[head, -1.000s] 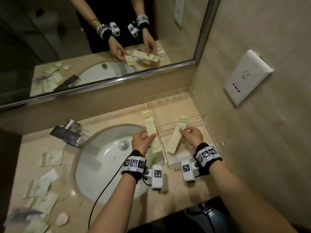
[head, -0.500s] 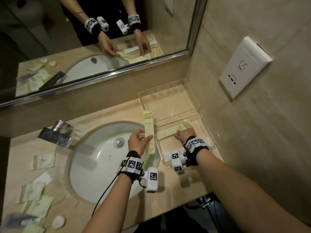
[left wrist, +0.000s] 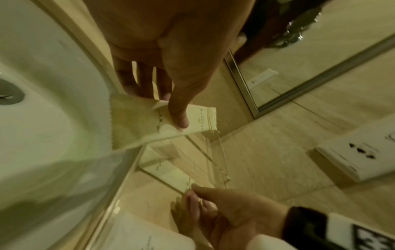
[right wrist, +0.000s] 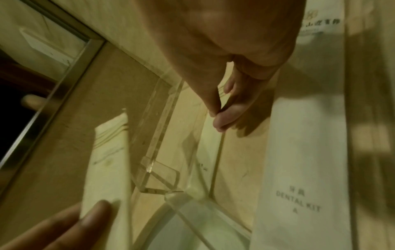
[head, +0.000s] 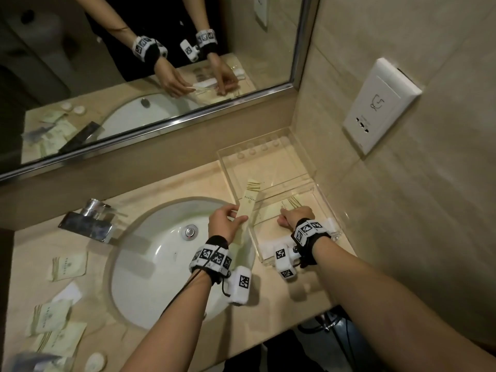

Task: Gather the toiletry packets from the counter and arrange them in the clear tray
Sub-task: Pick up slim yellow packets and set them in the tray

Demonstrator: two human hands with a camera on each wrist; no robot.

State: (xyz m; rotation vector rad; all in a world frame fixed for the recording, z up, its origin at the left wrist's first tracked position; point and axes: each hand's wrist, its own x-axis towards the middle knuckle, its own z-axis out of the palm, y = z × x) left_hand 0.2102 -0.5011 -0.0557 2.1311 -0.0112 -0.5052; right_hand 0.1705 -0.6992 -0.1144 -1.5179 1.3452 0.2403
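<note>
The long packet (head: 248,208) in my left hand (head: 224,224) is pinched between thumb and fingers, its long axis pointing away from me, its far end just over the near-left wall of the clear tray (head: 326,208). A second packet (head: 279,210) lies crosswise on the tray floor under my right hand (head: 295,216), whose thumb and fingertips pinch its end. I judge my left hand must swing its packet rightward and turn it to lie beside that one. More packets (head: 68,265) wait far to my left, beyond the sink (head: 150,264).
</note>
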